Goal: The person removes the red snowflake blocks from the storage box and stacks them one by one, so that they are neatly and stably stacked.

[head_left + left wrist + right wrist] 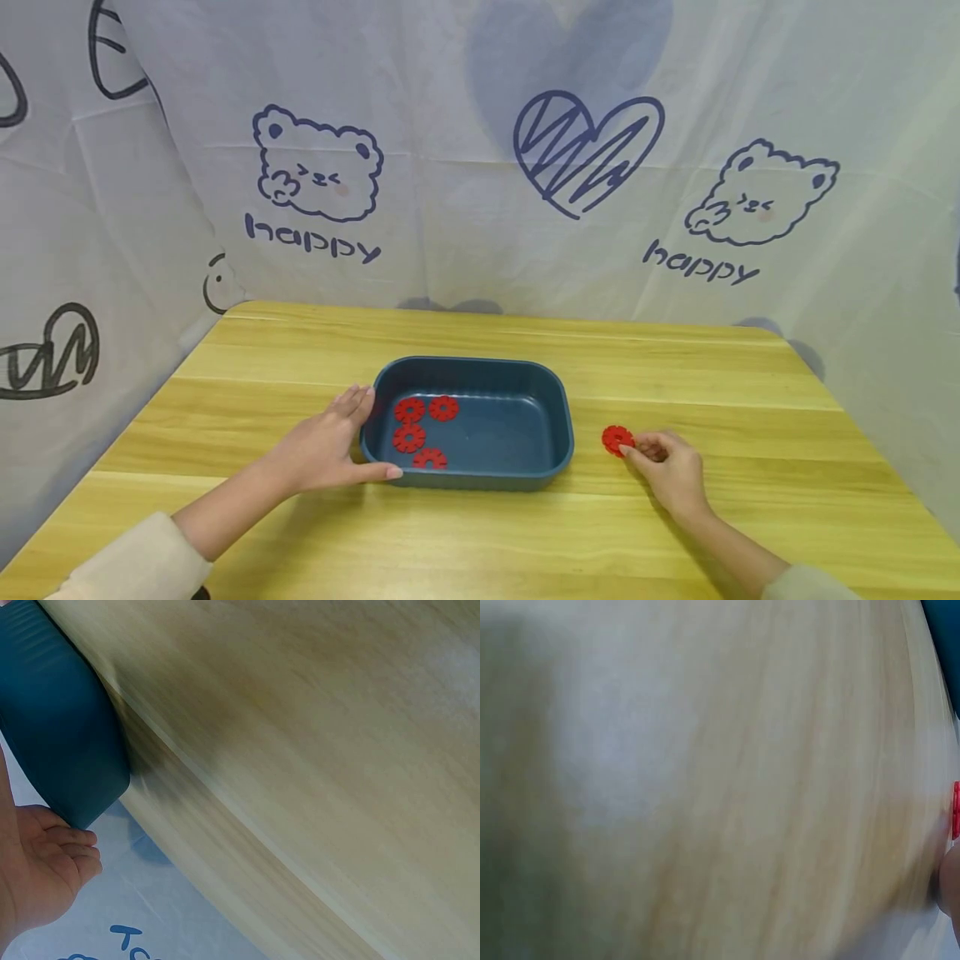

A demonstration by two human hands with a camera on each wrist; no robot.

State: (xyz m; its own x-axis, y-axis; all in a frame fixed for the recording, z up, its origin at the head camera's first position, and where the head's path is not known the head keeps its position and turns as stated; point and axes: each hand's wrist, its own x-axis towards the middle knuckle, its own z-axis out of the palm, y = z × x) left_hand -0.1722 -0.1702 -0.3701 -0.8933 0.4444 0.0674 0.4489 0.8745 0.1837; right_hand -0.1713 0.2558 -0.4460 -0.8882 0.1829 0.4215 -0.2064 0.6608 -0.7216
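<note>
Between thumb and fingers, my right hand [673, 473] pinches a red notched plastic disc [615, 438], to the right of a dark blue rectangular tub [491, 482]. In the right wrist view, only a sliver of the red disc [956, 810] shows at the right edge. Several similar red notched discs [408, 437] lie flat in the left part of the tub. My left hand [327, 446] rests against the tub's left end, its thumb straight along the front corner and its fingers at the left side. The left wrist view shows those fingers [75, 851] beside the tub wall [64, 720].
The tub stands on a wood-grain table [480, 542] with rounded far corners. Behind and to the left hangs a pale cloth [450, 208] printed with bears, hearts and the word "happy". The cloth comes close to the table's back edge.
</note>
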